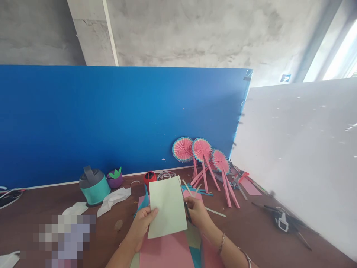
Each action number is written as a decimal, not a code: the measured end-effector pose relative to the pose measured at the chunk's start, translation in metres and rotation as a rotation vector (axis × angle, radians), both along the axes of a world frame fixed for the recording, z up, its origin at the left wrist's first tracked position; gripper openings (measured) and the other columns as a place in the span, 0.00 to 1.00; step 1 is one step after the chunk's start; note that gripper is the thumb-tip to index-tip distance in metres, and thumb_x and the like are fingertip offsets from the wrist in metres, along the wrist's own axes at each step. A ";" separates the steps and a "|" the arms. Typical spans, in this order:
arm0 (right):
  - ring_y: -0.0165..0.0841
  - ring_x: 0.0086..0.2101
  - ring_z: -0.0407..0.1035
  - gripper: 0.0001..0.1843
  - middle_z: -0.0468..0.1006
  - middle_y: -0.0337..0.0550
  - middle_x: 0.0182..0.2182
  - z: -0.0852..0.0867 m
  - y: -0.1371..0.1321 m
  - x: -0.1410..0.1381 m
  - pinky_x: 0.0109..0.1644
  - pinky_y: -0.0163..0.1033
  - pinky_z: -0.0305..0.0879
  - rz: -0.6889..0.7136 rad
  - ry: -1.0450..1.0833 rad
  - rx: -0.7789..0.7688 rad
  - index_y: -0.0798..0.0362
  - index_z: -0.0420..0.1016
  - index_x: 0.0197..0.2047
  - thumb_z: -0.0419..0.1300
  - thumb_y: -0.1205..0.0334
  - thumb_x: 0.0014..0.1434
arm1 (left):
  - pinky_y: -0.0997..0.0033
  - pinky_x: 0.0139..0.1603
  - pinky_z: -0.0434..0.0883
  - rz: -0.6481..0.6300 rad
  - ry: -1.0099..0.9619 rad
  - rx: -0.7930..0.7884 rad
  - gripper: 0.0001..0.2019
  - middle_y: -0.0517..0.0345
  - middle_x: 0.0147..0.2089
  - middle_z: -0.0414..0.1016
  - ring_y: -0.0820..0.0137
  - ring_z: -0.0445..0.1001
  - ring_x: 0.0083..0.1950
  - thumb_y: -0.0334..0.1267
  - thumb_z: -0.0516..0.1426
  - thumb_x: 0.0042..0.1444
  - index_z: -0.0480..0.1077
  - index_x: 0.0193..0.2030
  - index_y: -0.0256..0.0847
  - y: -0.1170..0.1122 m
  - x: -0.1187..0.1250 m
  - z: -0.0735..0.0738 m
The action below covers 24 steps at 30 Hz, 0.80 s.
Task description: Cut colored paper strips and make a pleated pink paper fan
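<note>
A pale green sheet of paper (167,208) is held up in front of me. My left hand (143,223) grips its left edge, thumb on top. At the sheet's right edge, my right hand (196,212) is closed around dark scissors (187,213), whose blades run along that edge; the handles are mostly hidden by the fingers. Under both hands lie pink paper (167,251) and pieces of blue paper (195,257). Thin pale strips (216,212) lie to the right of my right hand.
Several pink pleated paper fans (202,149) lean against the blue partition (111,119). At the left stand a teal and grey container (95,188) and a purple pot (115,180); crumpled tissue (114,199) lies nearby. A red round object (150,178) sits behind the sheet. Black tools (281,219) lie at right.
</note>
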State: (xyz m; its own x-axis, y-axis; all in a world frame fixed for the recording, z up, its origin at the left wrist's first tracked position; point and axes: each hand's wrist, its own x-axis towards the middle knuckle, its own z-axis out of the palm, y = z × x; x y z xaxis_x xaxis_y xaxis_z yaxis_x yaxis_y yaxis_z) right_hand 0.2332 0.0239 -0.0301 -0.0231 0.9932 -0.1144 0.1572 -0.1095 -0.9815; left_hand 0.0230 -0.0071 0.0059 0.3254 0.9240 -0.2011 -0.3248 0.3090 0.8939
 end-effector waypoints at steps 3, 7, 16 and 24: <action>0.27 0.15 0.63 0.14 0.70 0.33 0.15 0.001 0.000 0.001 0.19 0.30 0.54 -0.011 -0.013 0.026 0.55 0.74 0.34 0.56 0.62 0.41 | 0.65 0.37 0.72 -0.010 0.051 -0.004 0.19 0.46 0.36 0.81 0.59 0.78 0.35 0.47 0.63 0.47 0.76 0.41 0.33 0.000 0.001 0.001; 0.27 0.15 0.63 0.14 0.69 0.32 0.14 0.009 -0.003 0.001 0.17 0.29 0.53 -0.007 -0.004 -0.009 0.55 0.74 0.32 0.55 0.63 0.40 | 0.65 0.36 0.72 -0.008 0.077 -0.006 0.20 0.47 0.35 0.81 0.59 0.78 0.34 0.48 0.64 0.46 0.76 0.39 0.33 -0.001 0.003 0.003; 0.27 0.15 0.62 0.14 0.68 0.34 0.13 0.024 -0.005 0.004 0.15 0.30 0.52 0.064 0.037 -0.050 0.55 0.70 0.31 0.60 0.54 0.44 | 0.60 0.41 0.73 0.260 0.031 -0.024 0.21 0.48 0.38 0.81 0.54 0.78 0.42 0.48 0.65 0.41 0.76 0.39 0.35 0.006 -0.005 0.002; 0.25 0.19 0.64 0.12 0.68 0.33 0.18 0.028 -0.021 -0.002 0.19 0.28 0.54 0.336 -0.018 -0.074 0.55 0.71 0.34 0.60 0.57 0.47 | 0.63 0.42 0.73 0.539 -0.078 -0.001 0.22 0.47 0.41 0.80 0.57 0.78 0.42 0.43 0.66 0.42 0.73 0.44 0.34 0.012 -0.019 0.004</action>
